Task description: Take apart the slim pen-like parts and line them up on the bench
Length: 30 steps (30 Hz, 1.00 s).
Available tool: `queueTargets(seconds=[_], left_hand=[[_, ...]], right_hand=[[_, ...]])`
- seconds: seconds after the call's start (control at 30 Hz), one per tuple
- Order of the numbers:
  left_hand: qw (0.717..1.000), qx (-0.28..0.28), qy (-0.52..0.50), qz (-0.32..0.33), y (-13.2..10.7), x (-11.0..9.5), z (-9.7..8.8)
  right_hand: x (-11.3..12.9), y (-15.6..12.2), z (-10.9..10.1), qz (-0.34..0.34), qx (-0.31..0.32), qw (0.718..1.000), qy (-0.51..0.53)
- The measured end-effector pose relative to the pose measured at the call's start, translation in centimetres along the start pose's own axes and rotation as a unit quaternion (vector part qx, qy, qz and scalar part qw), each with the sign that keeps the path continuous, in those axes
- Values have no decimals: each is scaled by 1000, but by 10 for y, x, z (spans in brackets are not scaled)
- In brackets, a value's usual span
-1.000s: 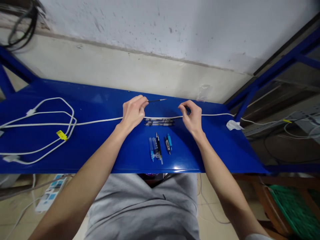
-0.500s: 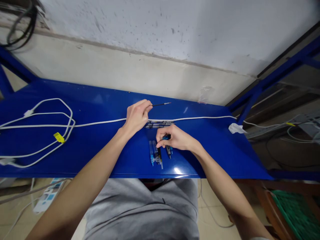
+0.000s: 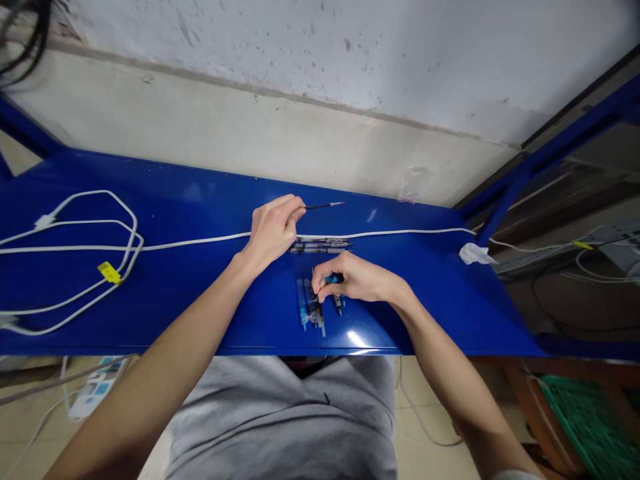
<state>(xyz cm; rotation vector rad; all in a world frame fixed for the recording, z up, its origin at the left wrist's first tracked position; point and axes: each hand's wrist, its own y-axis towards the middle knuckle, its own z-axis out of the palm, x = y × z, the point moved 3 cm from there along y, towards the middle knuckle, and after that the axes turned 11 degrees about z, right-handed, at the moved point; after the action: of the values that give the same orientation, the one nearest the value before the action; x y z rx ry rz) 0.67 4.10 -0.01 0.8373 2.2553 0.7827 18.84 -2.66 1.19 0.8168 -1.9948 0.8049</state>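
Observation:
My left hand point(image 3: 273, 230) pinches a thin black pen refill point(image 3: 324, 205) whose tip points right, held just above the blue metal shelf point(image 3: 200, 293). Lower down, my right hand point(image 3: 350, 279) rests on the shelf with its fingers closed around a small blue pen part point(image 3: 334, 277). Under and beside that hand lie several loose pen pieces point(image 3: 309, 303), clear and blue barrels. Two assembled pens point(image 3: 320, 246) lie side by side between my hands, along a white cable point(image 3: 410, 233).
The white cable runs across the shelf to a loop with a yellow tag point(image 3: 109, 272) on the left and a white plug point(image 3: 473, 253) on the right. A plastered wall stands behind. Blue frame bars and more cables are at right, a green crate point(image 3: 590, 417) below.
My right hand came down from beside the white cable to the loose pen pieces and closed on a blue part. My left hand stayed in place with the refill.

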Motion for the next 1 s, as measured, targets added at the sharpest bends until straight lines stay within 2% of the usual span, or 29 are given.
queueTargets(seconds=[0.17, 0.5, 0.6, 0.67, 0.77, 0.87, 0.9, 0.93, 1.0], left_hand=[[1000, 6, 6, -1, -1, 0, 1], [1000, 7, 4, 4, 0, -2, 1], [1000, 9, 4, 2, 0, -2, 1], [1000, 7, -2, 2, 0, -2, 0], [1000, -1, -28, 14, 1, -6, -2], [997, 3, -63, 37, 3, -14, -2], [996, 6, -72, 47, 3, -17, -2], [995, 9, -79, 56, 3, -20, -1], [993, 11, -90, 73, 3, -26, 0]], right_hand=[[2, 3, 2, -35, -9, 998, -58], [-3, 6, 10, -27, -12, 997, -70], [1, 6, 5, -27, -18, 996, -80], [4, 1, -3, -24, -64, 995, -76], [-3, -16, -13, 36, -212, 975, -57], [-21, -41, -9, 156, -376, 911, -75], [-25, -49, -5, 176, -411, 889, -94], [-26, -55, 0, 190, -428, 877, -113], [-25, -62, 6, 206, -426, 871, -135]])
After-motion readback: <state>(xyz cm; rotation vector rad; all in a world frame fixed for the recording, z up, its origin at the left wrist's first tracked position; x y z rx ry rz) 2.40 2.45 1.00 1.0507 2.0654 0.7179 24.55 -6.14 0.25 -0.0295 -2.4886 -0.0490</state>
